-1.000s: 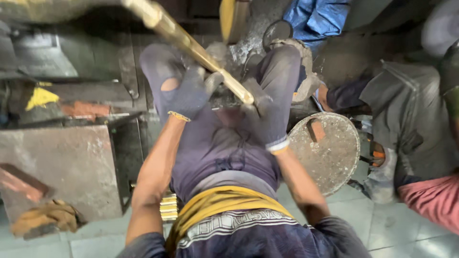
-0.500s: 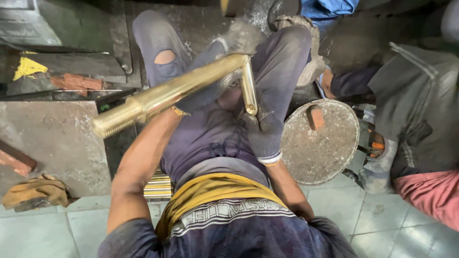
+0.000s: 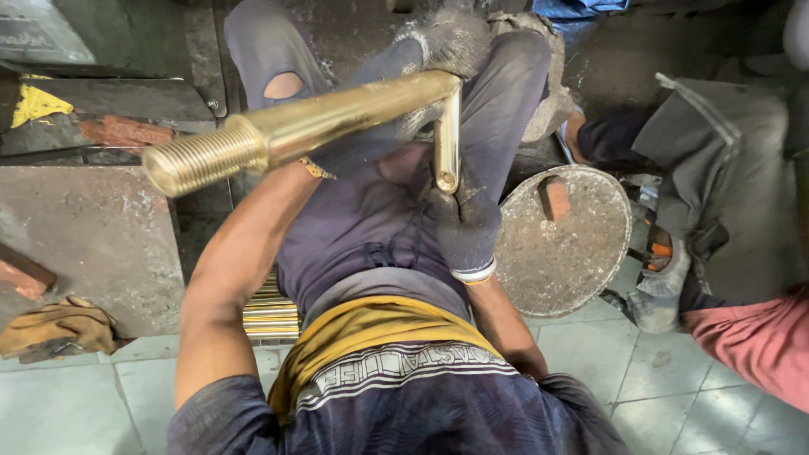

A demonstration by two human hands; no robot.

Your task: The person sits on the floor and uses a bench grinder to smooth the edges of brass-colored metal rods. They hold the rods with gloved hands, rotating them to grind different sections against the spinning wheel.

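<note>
Swung round since the earlier frames: brass pipe [image 3: 337, 118] is now held across the lap, threaded end brought up toward the camera at left. Left hand [image 3: 371, 143], gloved, is wrapped around the long shaft; right hand [image 3: 463, 223], gloved, is closed on the short side branch. Metal block [image 3: 93, 236] is seen left, round stone disc [image 3: 565, 240] right, another person's trousers [image 3: 733, 194] close beside it. Brick piece [image 3: 125, 131] and rag [image 3: 59, 329] lie left.

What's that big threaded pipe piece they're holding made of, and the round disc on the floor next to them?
The threaded pipe piece looks like brass: yellow-gold with a satin sheen and cut threads at one end. The round disc seems to be grey metal or stone, dull and rough with gritty dust; I cannot tell which.
</note>
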